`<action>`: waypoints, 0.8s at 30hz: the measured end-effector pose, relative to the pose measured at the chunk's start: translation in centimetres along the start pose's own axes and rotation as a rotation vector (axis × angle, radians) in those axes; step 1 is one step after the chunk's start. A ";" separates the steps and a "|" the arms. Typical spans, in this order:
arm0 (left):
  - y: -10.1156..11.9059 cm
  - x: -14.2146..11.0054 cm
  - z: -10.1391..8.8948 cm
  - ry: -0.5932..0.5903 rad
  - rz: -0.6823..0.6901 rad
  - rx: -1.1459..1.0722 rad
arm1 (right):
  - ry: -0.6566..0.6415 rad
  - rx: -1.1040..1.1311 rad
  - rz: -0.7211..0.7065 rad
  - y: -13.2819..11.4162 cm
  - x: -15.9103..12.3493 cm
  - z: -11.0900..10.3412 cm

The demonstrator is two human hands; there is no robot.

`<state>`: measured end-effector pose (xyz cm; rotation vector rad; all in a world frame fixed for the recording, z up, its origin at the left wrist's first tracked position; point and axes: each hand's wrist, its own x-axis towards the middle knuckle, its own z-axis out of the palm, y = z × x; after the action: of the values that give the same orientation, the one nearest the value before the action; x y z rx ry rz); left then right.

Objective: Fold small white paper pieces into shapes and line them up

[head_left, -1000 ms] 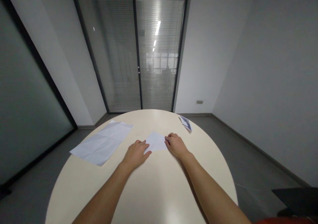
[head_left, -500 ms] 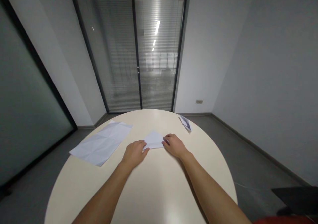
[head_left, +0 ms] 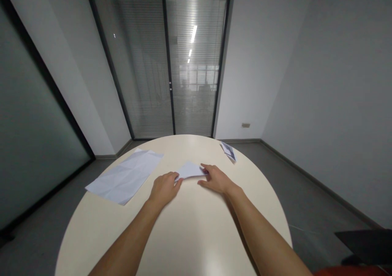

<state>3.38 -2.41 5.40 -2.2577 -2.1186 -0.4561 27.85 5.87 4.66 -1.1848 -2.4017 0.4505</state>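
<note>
A folded white sheet of paper (head_left: pixel 190 169), roughly triangular with its point away from me, is between my hands over the middle of the table. My left hand (head_left: pixel 165 187) pinches its left corner between thumb and fingers. At the right corner is my right hand (head_left: pixel 216 178), its thumb spread away from the fingers and off the paper. The fingers of that hand touch or lie just behind the corner. The near edge of the paper looks slightly raised above the tabletop.
The round cream table (head_left: pixel 183 227) fills the lower view. A large creased white sheet (head_left: pixel 125 176) lies at the left. Near the far right edge rests a small folded paper (head_left: pixel 228 151) with dark print. A black object (head_left: pixel 367 243) stands beyond the table at the lower right.
My right thumb has come off the paper and the right hand has opened. The near edge of the folded paper has lifted a little. My left hand has barely moved.
</note>
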 end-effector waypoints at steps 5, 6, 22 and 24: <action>0.1 0.1 -0.3 0.002 -0.058 0.006 | 0.016 0.057 0.045 0.4 0.2 0.4; 0.0 0.1 -0.3 0.004 -0.064 0.011 | 0.018 0.058 0.053 0.4 0.3 0.4; -0.9 0.4 0.4 0.002 -0.106 0.019 | 0.064 -0.037 0.118 0.2 0.3 0.5; -1.1 0.4 0.5 0.009 -0.099 0.016 | 0.066 -0.039 0.130 0.1 0.3 0.4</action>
<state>2.46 -1.80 4.82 -2.1459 -2.2287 -0.4498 27.56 6.16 4.30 -1.3566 -2.2961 0.3996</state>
